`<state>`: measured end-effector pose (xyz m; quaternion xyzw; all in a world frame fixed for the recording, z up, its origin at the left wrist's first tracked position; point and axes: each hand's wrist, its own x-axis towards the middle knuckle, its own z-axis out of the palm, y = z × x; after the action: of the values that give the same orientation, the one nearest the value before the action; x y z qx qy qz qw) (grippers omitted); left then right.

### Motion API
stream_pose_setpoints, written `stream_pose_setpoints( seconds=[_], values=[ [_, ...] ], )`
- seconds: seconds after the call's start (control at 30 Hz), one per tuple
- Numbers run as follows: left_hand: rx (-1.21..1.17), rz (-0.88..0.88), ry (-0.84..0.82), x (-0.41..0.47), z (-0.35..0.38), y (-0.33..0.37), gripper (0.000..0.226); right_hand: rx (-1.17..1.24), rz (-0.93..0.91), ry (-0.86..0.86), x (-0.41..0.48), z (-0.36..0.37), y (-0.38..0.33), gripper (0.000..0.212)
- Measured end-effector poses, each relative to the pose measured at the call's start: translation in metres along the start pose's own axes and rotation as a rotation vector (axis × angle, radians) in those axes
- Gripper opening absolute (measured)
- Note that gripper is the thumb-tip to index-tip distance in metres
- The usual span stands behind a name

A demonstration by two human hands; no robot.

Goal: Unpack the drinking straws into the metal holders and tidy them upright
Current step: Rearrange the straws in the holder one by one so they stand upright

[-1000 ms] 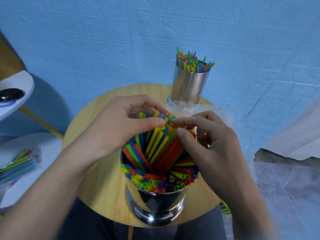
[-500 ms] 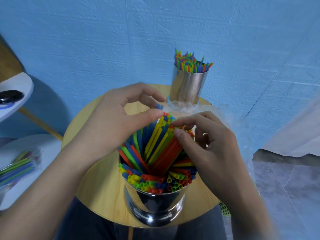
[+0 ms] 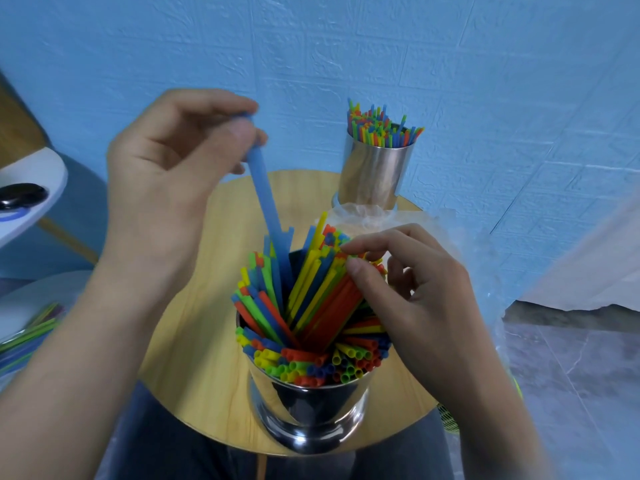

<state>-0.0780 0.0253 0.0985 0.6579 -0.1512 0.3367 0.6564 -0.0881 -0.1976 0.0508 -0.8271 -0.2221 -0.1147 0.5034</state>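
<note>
Pinching blue straw (image 3: 266,202); tip seemingly inside holder (image 3: 311,410).

Two metal holders (image 3: 308,407) (image 3: 375,174), two hands (image 3: 166,168) (image 3: 422,306), one table (image 3: 194,323).

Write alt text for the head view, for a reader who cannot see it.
A left hand pinches a blue straw that sticks out of the near metal holder, while the right hand pinches the tips of leaning straws in it. A second full holder stands at the far edge of the wooden table.

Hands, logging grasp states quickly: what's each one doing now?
Left hand: pinches a blue straw.
Right hand: pinches tips of the leaning straws.
</note>
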Motion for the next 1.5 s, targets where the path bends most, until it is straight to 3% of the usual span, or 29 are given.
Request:
stream_pose_setpoints(
  seconds=[0.4,0.53,0.63,0.7,0.8,0.9,1.03,1.17,1.33,1.43,1.5],
  values=[
    [-0.38,-0.339,0.341,0.006,-0.013,-0.014,0.004,-0.023,-0.032,0.01,-0.001,-0.001,-0.005,0.036],
    [-0.427,-0.425,0.35,-0.002,-0.007,-0.016,0.006,0.02,-0.069,0.092,-0.002,-0.003,-0.008,0.023],
    [-0.416,-0.476,0.324,-0.008,-0.003,-0.019,0.007,0.188,-0.092,0.133,-0.003,-0.002,-0.01,0.012],
    [-0.341,-0.504,0.267,-0.013,0.0,-0.02,0.006,0.397,-0.081,0.183,-0.002,-0.003,-0.013,0.009],
    [-0.063,-0.527,0.029,-0.022,0.005,-0.018,0.007,0.584,-0.056,0.252,0.0,-0.007,-0.014,0.007],
    [0.18,-0.483,-0.159,-0.026,0.009,-0.013,0.017,0.587,-0.039,0.366,0.002,-0.009,-0.01,0.023],
    [0.245,-0.444,-0.32,-0.024,0.011,-0.011,0.027,0.573,-0.034,0.468,0.002,-0.012,-0.012,0.043],
    [0.379,-0.465,-0.512,-0.019,0.013,-0.015,0.022,0.398,-0.05,0.32,0.0,-0.009,-0.014,0.046],
    [0.446,-0.441,-0.559,-0.015,0.015,-0.019,0.016,0.135,-0.01,0.038,0.0,-0.001,-0.006,0.008],
    [0.425,-0.428,-0.507,-0.013,0.015,-0.021,0.006,0.12,-0.015,0.024,0.001,-0.001,-0.004,0.029],
    [0.412,-0.422,-0.486,-0.013,0.015,-0.022,0.006,0.096,-0.023,0.012,0.002,-0.001,-0.003,0.025]
  ],
)
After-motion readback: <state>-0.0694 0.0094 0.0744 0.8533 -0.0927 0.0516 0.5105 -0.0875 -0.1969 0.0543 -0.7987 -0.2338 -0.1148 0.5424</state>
